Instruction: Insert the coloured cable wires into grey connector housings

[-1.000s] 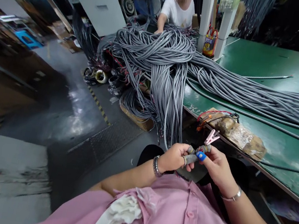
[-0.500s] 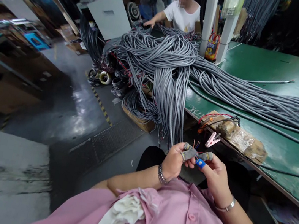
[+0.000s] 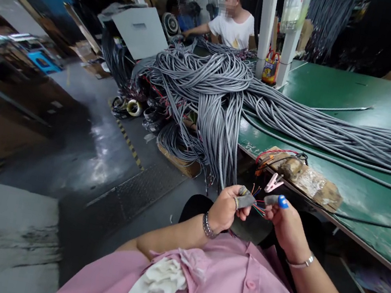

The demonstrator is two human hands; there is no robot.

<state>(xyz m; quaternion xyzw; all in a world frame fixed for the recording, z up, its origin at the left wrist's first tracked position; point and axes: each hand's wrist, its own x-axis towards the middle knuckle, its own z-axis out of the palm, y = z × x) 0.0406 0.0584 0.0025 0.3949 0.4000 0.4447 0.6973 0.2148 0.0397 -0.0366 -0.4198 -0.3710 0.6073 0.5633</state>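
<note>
My left hand, with grey finger covers on thumb and finger, pinches a cable end from which thin coloured wires fan out to the right. To its right, my right hand has thumb and finger pressed together at the tips of some of these wires. It wears a blue wrap on the thumb and a grey cover on a finger. A few more wire ends stick up beyond my left hand. Just past my hands, a pink clip hangs at the bench edge.
Thick bundles of grey cable hang over the edge of the green bench. A taped wooden block with red and black leads lies at that edge. Across the bench, a person in a white shirt reaches toward the cables.
My right hand has moved right, away from my left, and the coloured wires now show spread between them. My left hand keeps its grip. The view has shifted slightly.
</note>
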